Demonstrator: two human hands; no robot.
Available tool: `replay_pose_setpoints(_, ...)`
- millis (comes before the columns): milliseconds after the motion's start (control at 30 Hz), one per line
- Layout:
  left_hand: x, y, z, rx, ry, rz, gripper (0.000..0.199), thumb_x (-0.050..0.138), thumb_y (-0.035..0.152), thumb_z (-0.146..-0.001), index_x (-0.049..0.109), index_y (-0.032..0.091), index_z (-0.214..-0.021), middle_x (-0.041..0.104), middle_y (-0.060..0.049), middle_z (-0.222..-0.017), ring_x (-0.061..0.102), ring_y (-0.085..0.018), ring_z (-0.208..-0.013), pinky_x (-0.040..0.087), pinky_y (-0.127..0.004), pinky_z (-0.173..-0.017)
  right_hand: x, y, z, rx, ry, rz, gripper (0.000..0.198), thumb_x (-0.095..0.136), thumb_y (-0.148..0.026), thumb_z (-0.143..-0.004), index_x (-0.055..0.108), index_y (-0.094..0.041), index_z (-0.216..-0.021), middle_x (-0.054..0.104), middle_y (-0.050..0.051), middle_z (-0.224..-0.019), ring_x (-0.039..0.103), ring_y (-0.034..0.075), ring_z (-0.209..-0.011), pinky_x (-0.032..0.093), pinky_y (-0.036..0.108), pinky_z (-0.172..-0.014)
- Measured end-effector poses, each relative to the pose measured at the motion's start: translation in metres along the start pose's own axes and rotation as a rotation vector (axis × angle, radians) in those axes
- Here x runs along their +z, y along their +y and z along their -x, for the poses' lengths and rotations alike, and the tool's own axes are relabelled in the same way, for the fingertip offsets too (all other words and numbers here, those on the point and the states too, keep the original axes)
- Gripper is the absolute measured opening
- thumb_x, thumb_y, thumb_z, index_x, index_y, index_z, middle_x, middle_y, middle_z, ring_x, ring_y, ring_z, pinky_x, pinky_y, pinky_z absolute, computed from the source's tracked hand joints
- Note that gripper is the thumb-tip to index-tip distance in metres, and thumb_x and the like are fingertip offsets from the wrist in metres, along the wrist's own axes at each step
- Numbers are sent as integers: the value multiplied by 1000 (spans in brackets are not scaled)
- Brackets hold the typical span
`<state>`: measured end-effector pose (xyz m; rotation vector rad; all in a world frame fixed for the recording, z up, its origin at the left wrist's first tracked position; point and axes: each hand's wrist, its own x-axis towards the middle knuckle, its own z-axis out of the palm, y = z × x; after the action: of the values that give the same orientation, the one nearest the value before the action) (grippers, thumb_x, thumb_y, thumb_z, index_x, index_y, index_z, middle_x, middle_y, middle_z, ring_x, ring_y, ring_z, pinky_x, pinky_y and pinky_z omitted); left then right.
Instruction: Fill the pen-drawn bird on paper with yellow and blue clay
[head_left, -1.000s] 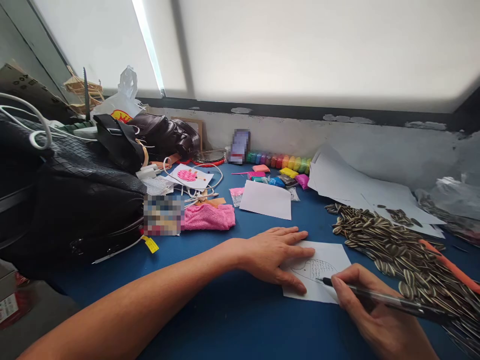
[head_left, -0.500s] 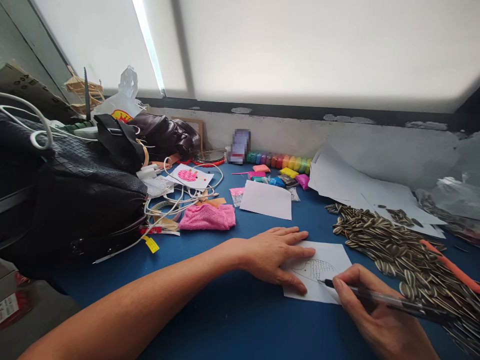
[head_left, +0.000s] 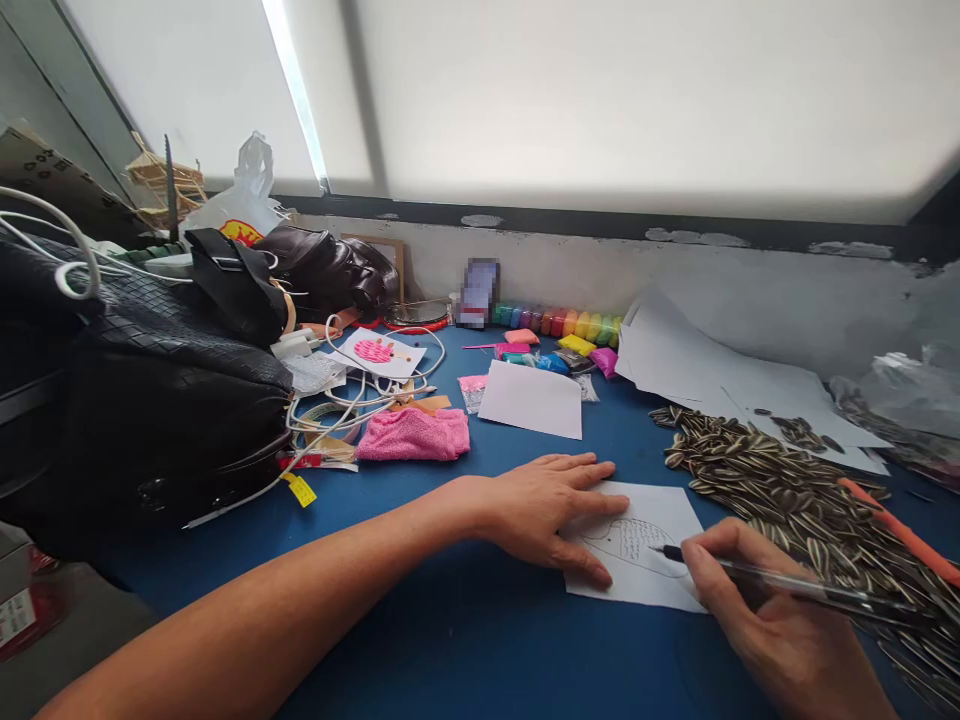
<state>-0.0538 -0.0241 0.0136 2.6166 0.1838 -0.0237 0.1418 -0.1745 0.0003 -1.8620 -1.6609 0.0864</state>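
My left hand (head_left: 559, 515) lies flat with its fingers spread, pressing on the left part of a small white sheet of paper (head_left: 675, 505). On that sheet is a line drawing (head_left: 636, 540), an oval fish-like shape with a dot for an eye and rows of small scale marks. A black pen (head_left: 795, 585) is gripped in my right hand (head_left: 780, 610), its tip over the right part of the drawing. Whether the tip touches the paper I cannot tell. A heap of striped sunflower seeds (head_left: 780, 490) lies beside my right hand.
A pink cloth (head_left: 414, 434), white cables (head_left: 352, 400) and a black bag (head_left: 165, 400) crowd the left. Farther back are a blank white sheet (head_left: 531, 400), colourful clay packets (head_left: 577, 345) and a phone (head_left: 478, 290). Large paper sheets (head_left: 675, 350) lean behind the seeds.
My right hand and the pen have shifted to the right and slightly up across the drawing. More of the scale marks are uncovered. My left hand stays in place.
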Motion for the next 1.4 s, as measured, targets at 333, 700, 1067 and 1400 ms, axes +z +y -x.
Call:
replay_pose_setpoints(333,1,0,0,-3,1,1,79,54,61,-86,32,19,-149,13,-14,-160,6,-27,-149,11,-41,-119,0,-2,-1,-4,-57,-34,32,48,-45,-89,57,-26,-66,52,-5,-50,51,13,-40,41,23,-38)
replay_pose_setpoints(700,0,1,1,-16,-13,-2,79,54,60,-86,32,19,-149,12,-12,-160,4,-27,-149,11,-42,-119,3,-12,2,74,0,-82,30,49,-44,-87,55,-25,-64,48,-5,-50,46,12,-42,38,24,-41)
replay_pose_setpoints(1067,-1,2,0,-13,-20,-7,79,54,60,-87,31,19,-150,11,-12,-160,3,-27,-149,10,-42,-119,1,-6,2,23,-33,-60,31,48,-44,-88,55,-26,-64,49,-5,-49,47,12,-40,38,23,-38)
replay_pose_setpoints(1400,-1,2,0,-19,-20,0,80,54,61,-86,31,19,-150,11,-13,-160,4,-27,-149,10,-42,-119,5,-7,5,61,-48,-115,32,48,-46,-88,53,-25,-64,45,-5,-52,43,12,-43,36,23,-40)
